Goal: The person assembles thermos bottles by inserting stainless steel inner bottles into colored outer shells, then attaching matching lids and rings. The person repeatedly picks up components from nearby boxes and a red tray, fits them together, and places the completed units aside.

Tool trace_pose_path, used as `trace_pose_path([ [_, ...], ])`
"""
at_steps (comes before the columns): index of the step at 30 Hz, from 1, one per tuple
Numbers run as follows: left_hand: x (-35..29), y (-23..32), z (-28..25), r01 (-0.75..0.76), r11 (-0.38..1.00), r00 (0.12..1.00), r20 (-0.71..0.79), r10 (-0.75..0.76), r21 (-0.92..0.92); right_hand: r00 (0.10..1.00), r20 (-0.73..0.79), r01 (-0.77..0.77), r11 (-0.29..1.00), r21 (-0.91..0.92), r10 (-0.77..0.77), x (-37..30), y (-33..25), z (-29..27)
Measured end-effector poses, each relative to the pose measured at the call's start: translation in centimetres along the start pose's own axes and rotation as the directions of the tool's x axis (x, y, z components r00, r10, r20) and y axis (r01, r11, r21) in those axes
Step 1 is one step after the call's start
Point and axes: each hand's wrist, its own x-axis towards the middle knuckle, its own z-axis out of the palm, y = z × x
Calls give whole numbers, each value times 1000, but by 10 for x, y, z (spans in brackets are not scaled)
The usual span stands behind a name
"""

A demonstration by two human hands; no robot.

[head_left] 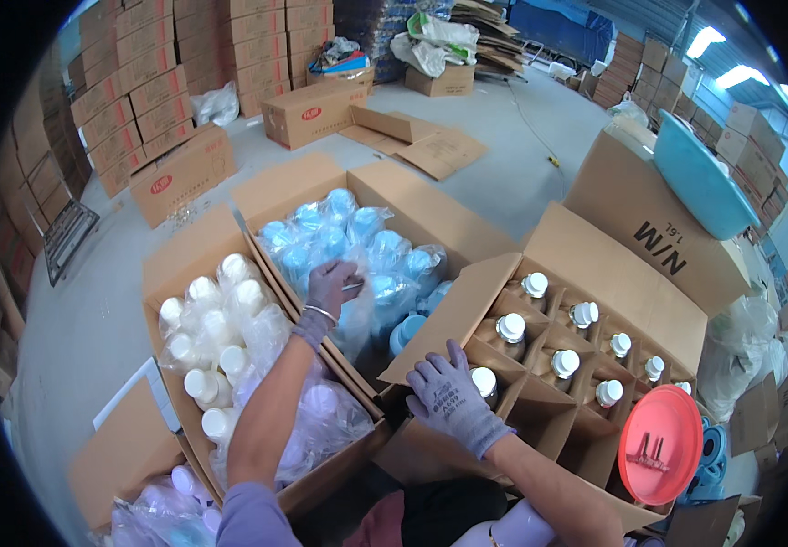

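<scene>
Packing area seen from above, with two gloved hands at work among open cartons. The left hand (332, 290), in a grey knitted glove, has its fingertips together, clamped on a crumpled clear plastic bag (355, 319) over the middle carton. This open brown cardboard carton (421, 196) contains light-blue rounded plastic pieces (330, 242) in clear wrapping. The right hand (453, 401), gloved alike, lies on the lower end of a brown cardboard flap (471, 305), its fingers partly spread; whether it grips the edge cannot be told.

The flap belongs to the right-hand brown carton with cardboard partitions (626, 273), whose cells hold bottles with white screw caps (510, 328); some nearer cells are bare. At this carton's near right corner is a round coral-red plastic dish (676, 419) bearing small dark pieces (647, 460). To the left of the middle carton, and just beside it, a further open carton (200, 244) contains white plastic bottles (200, 387) and pale-lilac pieces (319, 399) under clear film. More lilac pieces (161, 506) lie at lower left.

Beyond, on the grey floor (512, 150), are stacked brown cartons (257, 46) and flattened cardboard (448, 150); at upper right, a light-blue plastic basin (699, 173) tilts against a large carton (608, 187).
</scene>
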Motion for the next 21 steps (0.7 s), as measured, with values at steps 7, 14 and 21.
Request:
trace_pose_path([
  [7, -74, 229, 93, -441, 737, 668, 362, 650, -512, 879, -406, -40, 886, 461, 251, -15, 13, -9],
  [14, -70, 295, 129, -56, 611, 723, 390, 570, -790, 621, -739, -244, 960, 138, 263, -51, 16, -96],
  [21, -191, 92, 124, -682, 731, 645, 442, 624, -37, 534, -217, -69, 299, 952, 817, -94, 60, -81],
])
